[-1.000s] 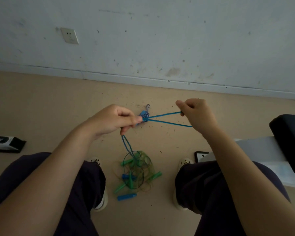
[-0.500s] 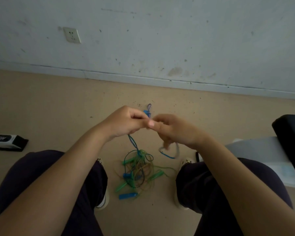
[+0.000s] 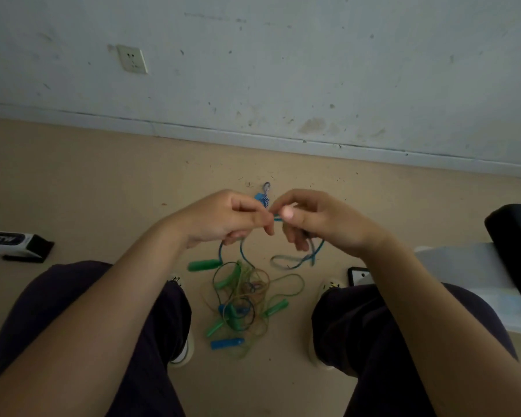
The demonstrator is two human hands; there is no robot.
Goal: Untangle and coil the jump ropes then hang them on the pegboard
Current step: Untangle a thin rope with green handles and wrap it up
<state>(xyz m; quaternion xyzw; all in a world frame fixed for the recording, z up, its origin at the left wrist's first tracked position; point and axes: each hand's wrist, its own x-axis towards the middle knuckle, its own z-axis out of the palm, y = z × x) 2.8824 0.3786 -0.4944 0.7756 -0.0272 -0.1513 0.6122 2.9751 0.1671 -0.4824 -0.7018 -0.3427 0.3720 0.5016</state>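
Note:
A blue jump rope (image 3: 301, 259) is held up between my knees. My left hand (image 3: 223, 219) pinches its wound end, where a small striped loop sticks up above the fingers. My right hand (image 3: 316, 219) touches the left one fingertip to fingertip and grips the rope; a slack loop of it hangs below that hand. Two blue strands drop from my left hand into a tangle of green and blue ropes (image 3: 244, 299) on the floor, with several green and blue handles in it. One green handle (image 3: 203, 264) lies at the pile's upper left. No pegboard is in view.
My legs and shoes flank the pile. A white and black box (image 3: 15, 243) lies on the floor at the left. A phone (image 3: 357, 275), a white container (image 3: 478, 284) and a black object (image 3: 518, 251) are at the right. A wall with a socket (image 3: 132, 59) stands ahead.
A second ago my hands were apart with two blue strands stretched taut between them. They have come together, and the rope now hangs in a slack loop under my right hand.

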